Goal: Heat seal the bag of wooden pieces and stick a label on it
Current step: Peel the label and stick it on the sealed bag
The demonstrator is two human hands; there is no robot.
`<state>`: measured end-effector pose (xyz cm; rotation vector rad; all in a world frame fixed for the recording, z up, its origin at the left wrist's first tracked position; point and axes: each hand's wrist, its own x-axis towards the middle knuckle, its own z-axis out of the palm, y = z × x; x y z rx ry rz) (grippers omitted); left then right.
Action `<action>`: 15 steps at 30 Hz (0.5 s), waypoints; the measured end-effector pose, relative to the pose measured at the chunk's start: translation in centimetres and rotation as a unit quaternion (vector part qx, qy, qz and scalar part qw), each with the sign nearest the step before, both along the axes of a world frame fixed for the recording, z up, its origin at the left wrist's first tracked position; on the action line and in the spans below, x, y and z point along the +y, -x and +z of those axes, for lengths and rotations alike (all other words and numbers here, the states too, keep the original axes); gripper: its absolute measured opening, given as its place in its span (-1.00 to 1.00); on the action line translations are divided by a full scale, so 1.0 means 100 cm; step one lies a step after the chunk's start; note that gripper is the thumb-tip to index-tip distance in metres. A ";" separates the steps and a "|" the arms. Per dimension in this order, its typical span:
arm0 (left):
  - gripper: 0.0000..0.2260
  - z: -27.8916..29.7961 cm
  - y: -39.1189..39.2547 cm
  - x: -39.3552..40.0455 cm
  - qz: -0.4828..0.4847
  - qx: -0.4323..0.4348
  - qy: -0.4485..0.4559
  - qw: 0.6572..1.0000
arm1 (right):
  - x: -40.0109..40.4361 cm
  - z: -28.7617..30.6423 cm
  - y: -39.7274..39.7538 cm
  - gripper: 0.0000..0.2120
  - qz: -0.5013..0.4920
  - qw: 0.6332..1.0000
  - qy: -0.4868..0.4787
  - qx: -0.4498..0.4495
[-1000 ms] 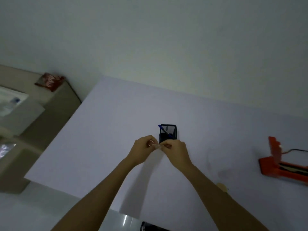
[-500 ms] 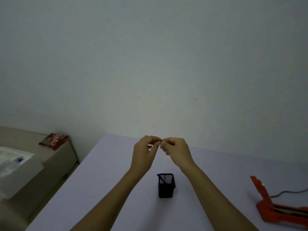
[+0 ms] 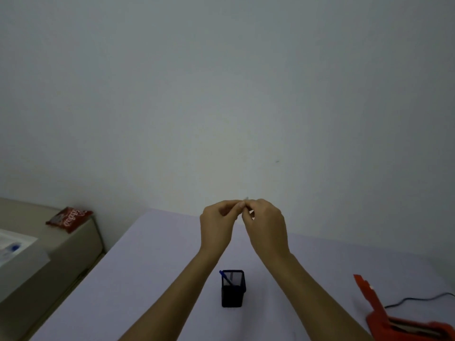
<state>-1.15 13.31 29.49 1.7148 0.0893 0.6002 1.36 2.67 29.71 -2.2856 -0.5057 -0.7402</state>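
My left hand and my right hand are raised in front of the wall, fingertips pinched together on a small pale piece, probably a label, of which only a sliver shows. An orange-red heat sealer lies with its lid up at the table's right, partly cut off by the frame. No bag of wooden pieces shows in this view.
A black mesh pen holder with a blue pen stands on the white table below my hands. A black cable runs from the sealer. At the left, a beige cabinet carries a red snack packet.
The view has tilted up from the table toward the wall. Both hands stayed pinched together and rose away from the pen holder, and the right hand now overlaps the left fingertips more.
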 end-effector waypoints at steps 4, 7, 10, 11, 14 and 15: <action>-0.84 0.002 0.000 -0.019 -0.060 0.042 0.170 0.983 | -0.016 -0.001 -0.006 -0.82 0.009 0.999 0.015 -0.033; -0.87 0.002 0.000 -0.027 -0.078 0.075 0.249 0.962 | -0.024 -0.005 -0.007 -0.86 0.015 0.999 0.026 -0.045; -0.85 0.001 -0.004 -0.032 -0.067 0.103 0.292 0.949 | -0.028 -0.011 -0.009 -0.86 0.012 0.996 0.063 -0.063; -0.84 0.001 -0.006 -0.033 -0.065 0.111 0.306 0.943 | -0.029 -0.014 -0.010 -0.86 0.010 0.995 0.075 -0.066; -0.84 0.000 -0.008 -0.036 -0.076 0.131 0.352 0.924 | -0.034 -0.019 -0.016 -0.90 0.007 0.994 0.082 -0.075; -0.85 -0.001 -0.008 -0.038 -0.077 0.136 0.364 0.918 | -0.036 -0.021 -0.018 -0.92 0.010 0.993 0.082 -0.082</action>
